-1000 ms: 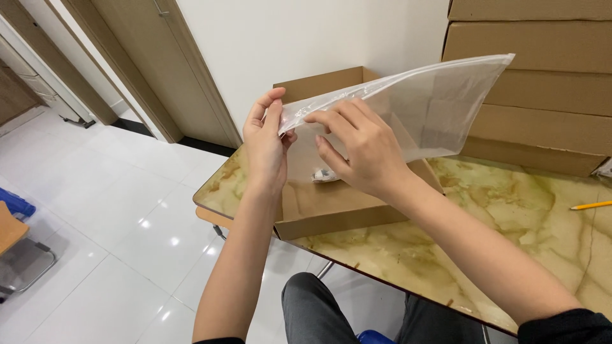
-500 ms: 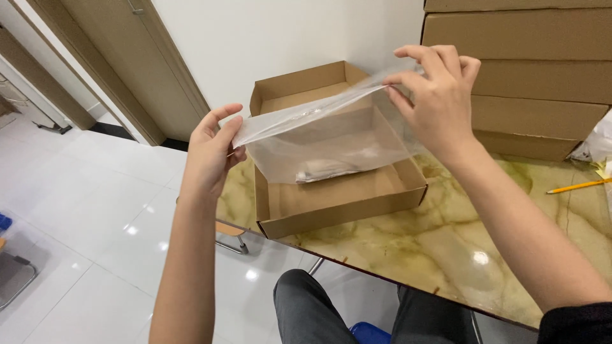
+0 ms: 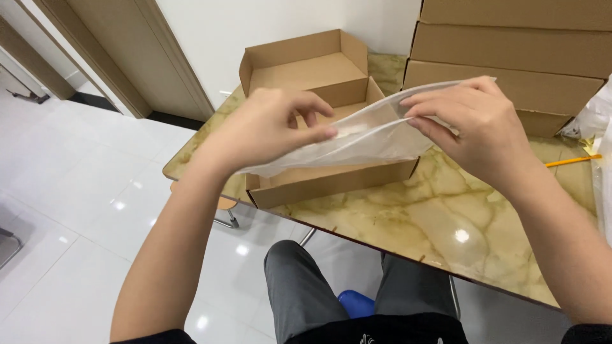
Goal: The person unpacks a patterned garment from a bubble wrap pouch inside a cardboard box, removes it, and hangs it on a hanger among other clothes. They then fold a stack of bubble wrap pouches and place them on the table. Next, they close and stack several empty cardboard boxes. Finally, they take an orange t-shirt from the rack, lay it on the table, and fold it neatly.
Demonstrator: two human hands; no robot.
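A marble-patterned bench (image 3: 446, 216) stands over a white tiled floor (image 3: 83, 191). Above its left corner, over an open cardboard box (image 3: 319, 83), both hands hold a clear plastic bag (image 3: 357, 137) (flat, nearly level): the left hand (image 3: 274, 124) and the right hand (image 3: 468, 121) each pinch its edge with closed fingers.

The bag (image 3: 357, 141) is clear with a milky sheen. The open box (image 3: 331, 181) and the stacked boxes (image 3: 510, 57) are plain brown. The table (image 3: 440, 216) is yellow-green marble with brown veins. The pencil (image 3: 572, 161) is orange, the floor (image 3: 83, 210) glossy white.
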